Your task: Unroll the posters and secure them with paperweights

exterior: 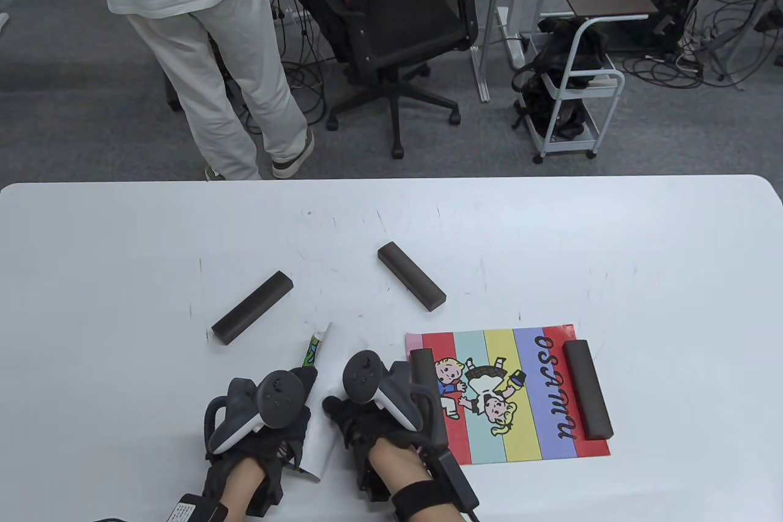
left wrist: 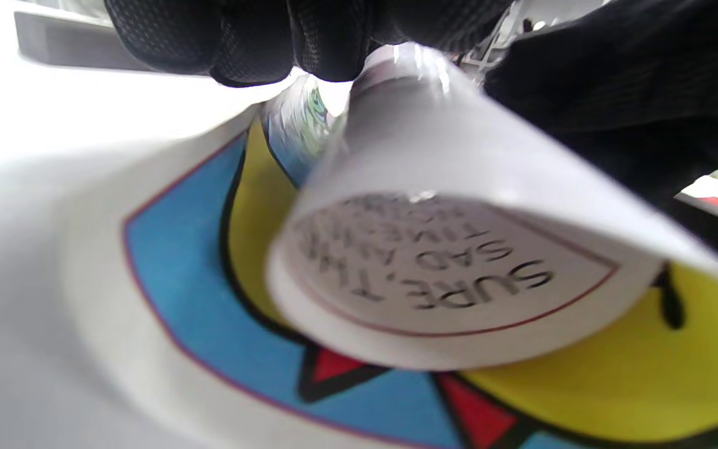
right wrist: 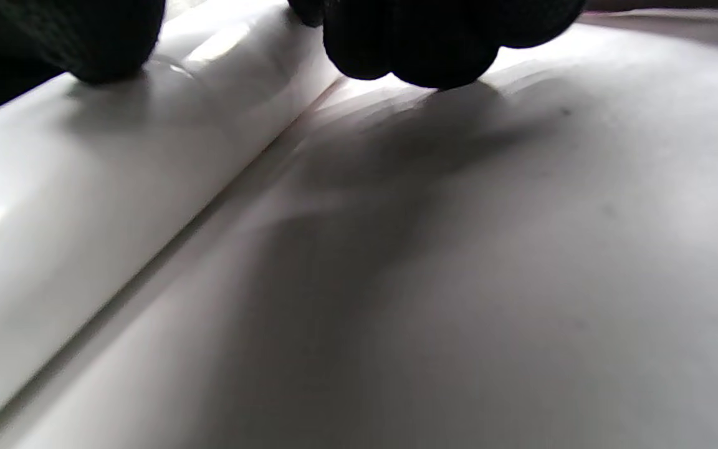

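table view: we see two posters on the white surface (exterior: 122,240). the striped poster (exterior: 526,387), at the near right, lies fully open and flat, with one dark paperweight (exterior: 587,388) across its right end and another (exterior: 426,387) across its left end, partly hidden by the right hand's tracker; we judge this half of the task done.

the second poster (exterior: 323,387) lies at the near centre, between the two hands, and is mostly rolled, white back outward, with a strip of print showing at its far end. the left hand (exterior: 260,424) grasps its left side; in the left wrist view the left fingers (left wrist: 253,37) pinch the curling edge of the sheet (left wrist: 459,280), whose printed face shows blue, yellow and red shapes and a speech bubble. the right hand (exterior: 379,418) is on the right side; in the right wrist view its fingertips (right wrist: 421,50) press down beside the roll (right wrist: 97,206). we cannot tell how firmly either grip holds.

two spare paperweights lie farther out, untouched: one at far left (exterior: 252,306), one at far centre (exterior: 411,275). in our judgement, what is left is spreading the second poster flat and weighting both ends.
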Available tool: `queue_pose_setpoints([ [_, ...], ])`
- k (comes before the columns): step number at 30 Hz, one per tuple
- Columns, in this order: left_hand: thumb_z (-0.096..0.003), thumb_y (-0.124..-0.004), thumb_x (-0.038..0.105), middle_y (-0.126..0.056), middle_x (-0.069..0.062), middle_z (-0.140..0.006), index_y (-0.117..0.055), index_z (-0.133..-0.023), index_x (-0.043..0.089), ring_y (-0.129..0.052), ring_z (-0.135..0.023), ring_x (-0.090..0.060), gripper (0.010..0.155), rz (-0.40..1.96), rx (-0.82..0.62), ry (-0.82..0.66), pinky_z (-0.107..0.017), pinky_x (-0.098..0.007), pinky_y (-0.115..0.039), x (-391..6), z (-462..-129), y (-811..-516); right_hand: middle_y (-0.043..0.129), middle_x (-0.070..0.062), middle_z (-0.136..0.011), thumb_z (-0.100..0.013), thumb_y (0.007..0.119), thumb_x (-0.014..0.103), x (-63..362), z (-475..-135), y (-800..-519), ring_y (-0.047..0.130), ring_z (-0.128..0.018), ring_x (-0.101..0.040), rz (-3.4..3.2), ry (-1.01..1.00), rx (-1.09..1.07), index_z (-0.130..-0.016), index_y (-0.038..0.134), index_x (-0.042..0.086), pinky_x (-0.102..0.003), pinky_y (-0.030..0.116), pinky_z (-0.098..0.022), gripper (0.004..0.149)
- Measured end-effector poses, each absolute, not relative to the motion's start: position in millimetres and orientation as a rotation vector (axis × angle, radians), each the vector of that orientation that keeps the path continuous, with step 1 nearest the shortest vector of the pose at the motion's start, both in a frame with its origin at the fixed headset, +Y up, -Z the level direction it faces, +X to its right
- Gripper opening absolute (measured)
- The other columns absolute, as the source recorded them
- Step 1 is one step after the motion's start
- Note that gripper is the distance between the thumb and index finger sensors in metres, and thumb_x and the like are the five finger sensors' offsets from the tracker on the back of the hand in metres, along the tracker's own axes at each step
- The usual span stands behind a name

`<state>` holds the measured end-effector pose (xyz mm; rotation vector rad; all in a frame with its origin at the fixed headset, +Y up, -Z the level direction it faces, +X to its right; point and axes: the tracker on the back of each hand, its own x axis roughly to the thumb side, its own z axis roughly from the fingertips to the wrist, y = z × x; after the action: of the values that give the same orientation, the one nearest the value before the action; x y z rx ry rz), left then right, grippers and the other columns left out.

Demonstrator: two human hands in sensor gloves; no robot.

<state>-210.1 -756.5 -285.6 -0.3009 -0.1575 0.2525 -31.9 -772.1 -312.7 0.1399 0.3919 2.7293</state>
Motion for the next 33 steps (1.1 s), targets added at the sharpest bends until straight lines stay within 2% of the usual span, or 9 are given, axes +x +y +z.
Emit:
queue_pose_setpoints([
  [6, -0.0470, -0.068, 0.025, -0.053, 0.000, -0.111, -0.045, -0.104, 0.027, -0.049, -0.104, -0.033, 0.061, 0.186, -0.504, -0.178, -0.069, -0.053, -0.060, -219, -289, -774, 0.047, -0.019, -0.104, -0.043, 0.074, 0.058, -37, -314, -768, 0.055, -0.088, -0.048, 2.749, 0.392, 0.192, -0.102, 0.033, 0.012, -0.057, 0.053, -0.063, 0.084],
  [11, -0.0445, -0.074, 0.047, -0.041, 0.003, -0.112, -0.046, -0.103, 0.034, -0.044, -0.106, -0.036, 0.066, -0.060, -0.523, -0.241, -0.070, -0.054, -0.058, -212, -284, -778, 0.028, 0.002, -0.115, -0.047, 0.076, 0.040, -51, -316, -752, 0.025, -0.101, -0.053, 2.731, 0.392, 0.442, -0.101, 0.038, 0.034, -0.058, 0.042, -0.069, 0.066],
  [16, -0.0413, -0.073, 0.055, -0.039, 0.001, -0.112, -0.043, -0.103, 0.033, -0.045, -0.105, -0.037, 0.072, -0.136, -0.494, -0.247, -0.070, -0.054, -0.058, -210, -280, -780, 0.061, 0.009, -0.108, -0.050, 0.065, 0.019, -70, -314, -749, 0.024, -0.103, -0.044, 2.678, 0.458, 0.791, -0.089, 0.070, 0.036, -0.057, 0.039, -0.070, 0.043],
  [18, -0.0406, -0.073, 0.056, -0.040, 0.001, -0.112, -0.043, -0.103, 0.033, -0.046, -0.105, -0.037, 0.073, -0.142, -0.490, -0.243, -0.070, -0.054, -0.058, -213, -279, -781, 0.069, 0.004, -0.105, -0.050, 0.065, 0.021, -74, -311, -750, 0.029, -0.102, -0.045, 2.662, 0.384, 0.791, -0.091, 0.068, 0.032, -0.058, 0.041, -0.069, 0.042],
  [21, -0.0399, -0.072, 0.057, -0.041, 0.001, -0.111, -0.044, -0.102, 0.033, -0.047, -0.105, -0.037, 0.073, -0.152, -0.484, -0.228, -0.069, -0.053, -0.058, -218, -279, -781, 0.075, 0.000, -0.096, -0.045, 0.071, 0.048, -77, -307, -753, 0.049, -0.096, -0.045, 2.804, 0.178, 0.750, -0.095, 0.060, 0.028, -0.057, 0.046, -0.067, 0.055],
  [25, -0.0385, -0.072, 0.059, -0.041, 0.002, -0.111, -0.044, -0.102, 0.034, -0.048, -0.105, -0.036, 0.073, -0.156, -0.478, -0.217, -0.069, -0.053, -0.059, -224, -278, -781, 0.071, -0.002, -0.088, -0.037, 0.073, 0.061, -79, -303, -756, 0.057, -0.088, -0.039, 3.008, 0.081, 0.667, -0.096, 0.059, 0.027, -0.057, 0.047, -0.065, 0.070],
  [29, -0.0368, -0.072, 0.060, -0.042, 0.002, -0.111, -0.045, -0.101, 0.035, -0.050, -0.104, -0.035, 0.074, -0.176, -0.471, -0.210, -0.069, -0.052, -0.060, -228, -276, -781, 0.062, -0.003, -0.099, -0.040, 0.080, 0.056, -79, -304, -756, 0.048, -0.094, -0.041, 2.998, 0.182, 0.664, -0.098, 0.055, 0.028, -0.058, 0.043, -0.068, 0.069],
  [31, -0.0363, -0.072, 0.060, -0.042, 0.002, -0.111, -0.045, -0.101, 0.035, -0.051, -0.104, -0.035, 0.074, -0.189, -0.474, -0.203, -0.068, -0.052, -0.060, -231, -276, -780, 0.054, -0.003, -0.110, -0.042, 0.080, 0.039, -76, -307, -757, 0.036, -0.100, -0.047, 2.929, 0.289, 0.663, -0.098, 0.056, 0.031, -0.058, 0.041, -0.069, 0.062],
  [33, -0.0352, -0.072, 0.060, -0.042, 0.003, -0.111, -0.045, -0.101, 0.036, -0.051, -0.104, -0.035, 0.075, -0.195, -0.477, -0.197, -0.068, -0.051, -0.060, -235, -277, -780, 0.061, -0.001, -0.110, -0.048, 0.075, 0.038, -72, -309, -758, 0.032, -0.101, -0.048, 2.893, 0.340, 0.667, -0.096, 0.060, 0.032, -0.058, 0.041, -0.069, 0.051],
])
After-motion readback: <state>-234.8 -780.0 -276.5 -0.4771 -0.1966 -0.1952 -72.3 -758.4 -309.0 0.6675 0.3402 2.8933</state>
